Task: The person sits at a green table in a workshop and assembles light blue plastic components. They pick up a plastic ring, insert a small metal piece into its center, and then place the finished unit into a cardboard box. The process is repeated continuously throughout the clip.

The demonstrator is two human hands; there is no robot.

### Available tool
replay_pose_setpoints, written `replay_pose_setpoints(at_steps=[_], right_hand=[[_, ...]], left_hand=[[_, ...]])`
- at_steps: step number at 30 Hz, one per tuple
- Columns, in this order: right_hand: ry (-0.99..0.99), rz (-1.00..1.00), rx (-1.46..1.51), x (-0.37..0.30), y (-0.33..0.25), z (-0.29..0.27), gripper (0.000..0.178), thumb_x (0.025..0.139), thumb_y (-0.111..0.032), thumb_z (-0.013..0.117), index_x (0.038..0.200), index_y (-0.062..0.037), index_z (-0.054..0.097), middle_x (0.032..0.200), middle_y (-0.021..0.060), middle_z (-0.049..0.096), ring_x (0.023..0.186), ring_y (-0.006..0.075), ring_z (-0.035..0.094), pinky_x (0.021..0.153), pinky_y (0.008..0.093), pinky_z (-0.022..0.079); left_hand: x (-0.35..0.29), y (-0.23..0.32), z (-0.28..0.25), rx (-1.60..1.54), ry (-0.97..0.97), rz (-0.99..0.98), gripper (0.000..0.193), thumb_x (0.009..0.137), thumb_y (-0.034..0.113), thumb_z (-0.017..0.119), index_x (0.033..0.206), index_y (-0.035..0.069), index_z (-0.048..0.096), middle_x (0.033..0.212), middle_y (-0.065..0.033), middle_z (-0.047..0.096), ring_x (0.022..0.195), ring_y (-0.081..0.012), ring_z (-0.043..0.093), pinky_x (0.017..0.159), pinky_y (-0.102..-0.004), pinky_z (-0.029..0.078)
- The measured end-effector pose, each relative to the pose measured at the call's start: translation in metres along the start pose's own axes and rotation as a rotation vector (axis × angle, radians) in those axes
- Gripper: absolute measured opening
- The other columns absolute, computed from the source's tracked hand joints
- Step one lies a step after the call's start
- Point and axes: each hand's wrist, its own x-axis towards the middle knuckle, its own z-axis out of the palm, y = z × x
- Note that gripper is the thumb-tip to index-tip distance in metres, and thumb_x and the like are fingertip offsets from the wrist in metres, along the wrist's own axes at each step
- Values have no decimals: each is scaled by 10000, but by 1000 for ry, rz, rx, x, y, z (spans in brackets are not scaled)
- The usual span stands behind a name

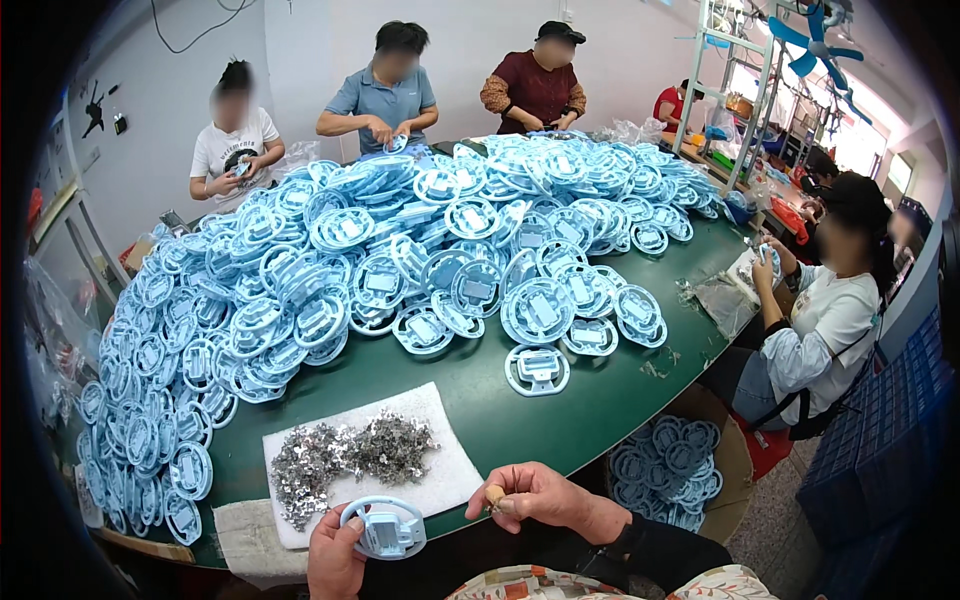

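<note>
Near the table's front edge, my left hand (335,556) grips the rim of a light-blue round plastic part (388,530) with a raised rectangular block in its middle. To its right, my right hand (535,496) is closed in a pinch, apart from the part. A tan covering shows at one fingertip, and a tiny shiny bit sits at the pinch, too small to make out. Beyond my hands lies a white foam sheet (452,452) bearing two heaps of small silvery metal clips (390,446). One more blue plastic part (537,370) lies by itself past the sheet.
A large mound of blue plastic parts (340,230) covers much of the green table (440,375). At the lower right, a cardboard box (738,465) holds more parts. Several people work around the table, one (815,310) at the right. Blue crates (865,450) stand behind that person.
</note>
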Motion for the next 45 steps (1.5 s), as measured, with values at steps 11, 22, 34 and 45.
replay_pose_setpoints(at_steps=[11,22,34,45], right_hand=[[37,7,-16,4,-2,-5,123,929,-154,630,968,-53,571,1181,172,667,658,78,560,656,220,464],[18,-20,-23,11,3,-9,151,967,-158,635,1022,-21,608,1160,193,686,661,101,581,655,243,503],[116,30,-74,21,-4,-13,107,933,-135,628,967,-47,578,1170,182,669,646,68,555,620,214,471],[98,-13,-4,22,2,-22,104,957,-143,624,965,-48,583,1175,199,649,639,73,549,593,207,455]], left_hand=[[4,1,-5,133,-86,29,312,1025,94,557,1318,-10,569,1143,-70,679,985,-138,671,812,-269,553],[2,19,20,50,-31,56,282,1000,97,532,1214,-74,596,1073,-130,709,951,-175,700,871,-329,578],[26,9,4,76,-87,48,225,965,103,576,1105,-54,654,975,-96,723,867,-137,679,824,-280,538],[24,7,16,251,-25,138,245,983,89,568,1166,-61,632,1025,-98,692,912,-119,654,826,-267,529]])
